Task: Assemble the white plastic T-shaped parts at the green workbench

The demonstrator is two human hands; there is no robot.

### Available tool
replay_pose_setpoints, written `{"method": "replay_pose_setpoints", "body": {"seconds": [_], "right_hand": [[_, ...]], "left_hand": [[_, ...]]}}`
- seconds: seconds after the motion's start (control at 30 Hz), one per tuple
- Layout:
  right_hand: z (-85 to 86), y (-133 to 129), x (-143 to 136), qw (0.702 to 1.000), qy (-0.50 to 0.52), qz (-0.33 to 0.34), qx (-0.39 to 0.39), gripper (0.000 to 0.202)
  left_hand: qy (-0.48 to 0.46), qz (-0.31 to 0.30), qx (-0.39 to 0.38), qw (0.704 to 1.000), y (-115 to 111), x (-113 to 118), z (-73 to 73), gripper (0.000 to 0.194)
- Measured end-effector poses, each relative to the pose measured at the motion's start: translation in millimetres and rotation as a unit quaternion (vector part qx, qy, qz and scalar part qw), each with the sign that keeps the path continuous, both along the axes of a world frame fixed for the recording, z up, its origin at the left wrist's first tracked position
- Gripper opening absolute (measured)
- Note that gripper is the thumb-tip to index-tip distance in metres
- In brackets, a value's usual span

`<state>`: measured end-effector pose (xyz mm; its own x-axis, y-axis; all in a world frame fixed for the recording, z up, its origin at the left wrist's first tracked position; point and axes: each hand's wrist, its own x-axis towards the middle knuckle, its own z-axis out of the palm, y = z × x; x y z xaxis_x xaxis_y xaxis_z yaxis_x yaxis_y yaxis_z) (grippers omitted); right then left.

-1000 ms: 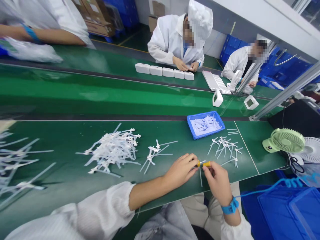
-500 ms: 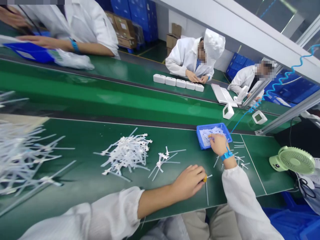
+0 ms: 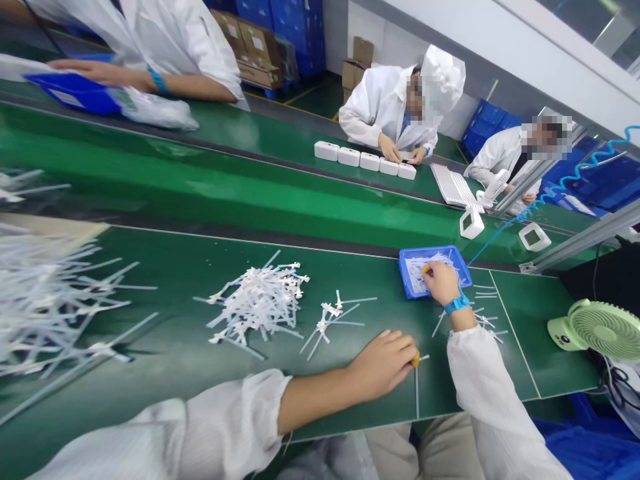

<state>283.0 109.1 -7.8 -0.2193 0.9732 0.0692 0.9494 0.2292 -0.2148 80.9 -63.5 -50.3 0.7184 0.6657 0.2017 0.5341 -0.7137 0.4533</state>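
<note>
On my feed the left hand (image 3: pixel 383 365) rests low over the smooth, dark green counter (image 3: pixel 165 260), its grip drawn in close on a slim pale strip (image 3: pixel 425 357) whose end pokes out past a wrinkled yellow finger cover (image 3: pixel 415 359). A straight, narrow tube (image 3: pixel 417 395) lies just below it, pointing toward the counter's near edge.

I see the right hand (image 3: pixel 443 283) dipped over the blue tray (image 3: pixel 404 275), a shallow box with rounded corners, among thin, flat white slips (image 3: pixel 415 272). That grip is nearly bunched together, but I can't tell whether it has hold of a slip. A blue wristband (image 3: pixel 457 304) circles that wrist.

Left of the tray I have a small cluster (image 3: pixel 323 325) of crossed tubes with knotty white joints, and beyond it a tangled, spiky pile (image 3: pixel 263 300), semi-glossy and bluish white.
</note>
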Motion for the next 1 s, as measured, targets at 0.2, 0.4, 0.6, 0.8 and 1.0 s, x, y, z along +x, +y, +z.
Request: {"method": "replay_pose_setpoints", "body": {"seconds": [0.2,0.4,0.6,0.8,1.0], "right_hand": [[0.5,-1,3,0.999,0.031,-0.004,-0.013,0.027],[2.0,-3,5,0.999,0.044,0.002,-0.007,0.022],[3.3,-3,3,0.999,0.05,0.001,-0.002,0.022],[4.1,-4,-1,0.998,0.062,0.0,0.026,0.024],[27.9,-24,2,0.989,0.103,-0.01,0.104,0.027]], "left_hand": [[0.002,-0.008,-0.006,1.0,0,-1,2.9,0.012],[0.001,-0.008,-0.006,1.0,0,-1,2.3,0.013],[0.002,-0.009,-0.009,1.0,1,0,0.8,0.014],[-0.014,-0.013,0.002,1.0,2,1,-4.6,0.015],[-0.027,-0.018,0.01,0.999,1,-2,-6.2,0.014]]}}
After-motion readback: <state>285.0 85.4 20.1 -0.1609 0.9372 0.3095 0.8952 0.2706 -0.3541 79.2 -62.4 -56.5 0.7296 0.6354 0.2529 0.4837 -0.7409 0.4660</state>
